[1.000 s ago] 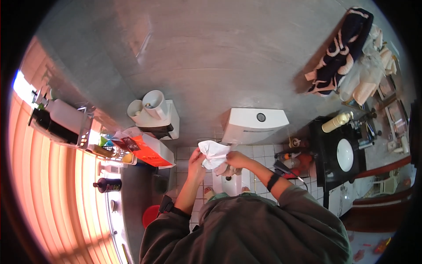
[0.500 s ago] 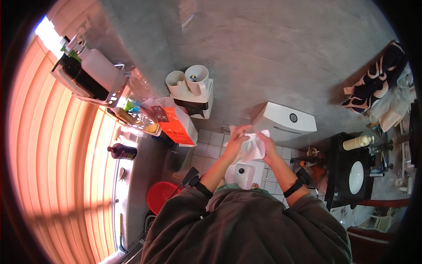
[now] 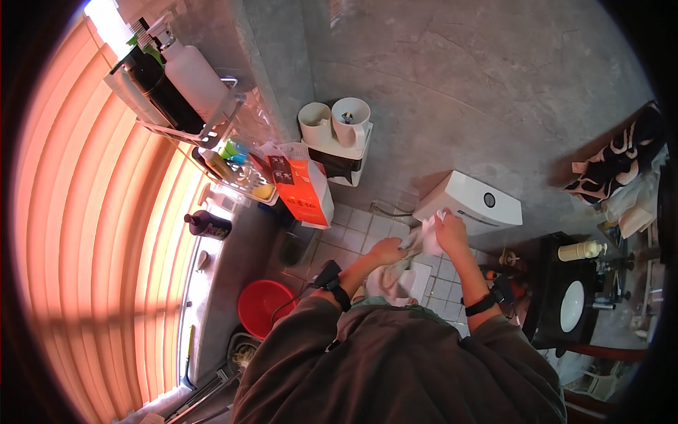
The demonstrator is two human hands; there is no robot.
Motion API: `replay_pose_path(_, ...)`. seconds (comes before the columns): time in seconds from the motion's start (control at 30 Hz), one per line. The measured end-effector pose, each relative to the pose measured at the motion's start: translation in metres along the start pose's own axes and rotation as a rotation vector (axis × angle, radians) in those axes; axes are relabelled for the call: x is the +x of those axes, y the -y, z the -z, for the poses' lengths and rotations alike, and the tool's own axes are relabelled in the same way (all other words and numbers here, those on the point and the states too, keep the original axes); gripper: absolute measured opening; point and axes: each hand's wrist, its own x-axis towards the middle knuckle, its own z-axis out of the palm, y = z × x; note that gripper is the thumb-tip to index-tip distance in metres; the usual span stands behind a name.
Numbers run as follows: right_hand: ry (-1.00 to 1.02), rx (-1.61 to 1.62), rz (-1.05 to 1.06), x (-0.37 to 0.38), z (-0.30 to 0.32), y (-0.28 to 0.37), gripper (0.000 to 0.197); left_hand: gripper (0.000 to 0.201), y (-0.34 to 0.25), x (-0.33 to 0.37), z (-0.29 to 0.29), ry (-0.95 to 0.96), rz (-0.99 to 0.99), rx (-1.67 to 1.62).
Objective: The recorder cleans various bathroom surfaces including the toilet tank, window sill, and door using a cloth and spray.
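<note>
A pale, thin cloth or sheet (image 3: 428, 244) stretches between my two hands above the tiled floor. My left hand (image 3: 385, 250) is closed on its grey-beige part, which seems to hang down toward a white basin-like fixture (image 3: 421, 280) below. My right hand (image 3: 452, 232) grips a bunched white end that pokes above the fingers. Whether the white and beige parts are one piece I cannot tell. Right beyond my right hand stands the white toilet tank or box (image 3: 474, 199) with a round dark button on top.
A red basin (image 3: 263, 305) lies left of my left forearm. Farther left are an orange paper bag (image 3: 304, 194), a dark bottle (image 3: 210, 225) on the sill and a loaded rack (image 3: 187, 131). Two white cups (image 3: 351, 121) stand on a wall-mounted holder. A dark washstand (image 3: 547, 290) is at right.
My hands have moved apart and slightly down, the right one further right. The white bundle between them now looks drawn out and twisted. The view has shifted a little.
</note>
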Motion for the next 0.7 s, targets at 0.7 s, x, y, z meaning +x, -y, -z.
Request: replay_pose_path(0.7, 0.58, 1.095, 0.143, -0.098, -0.024, 0.11, 0.03, 0.048, 0.051, 0.042, 0.068, -0.217, 0.019, 0.413)
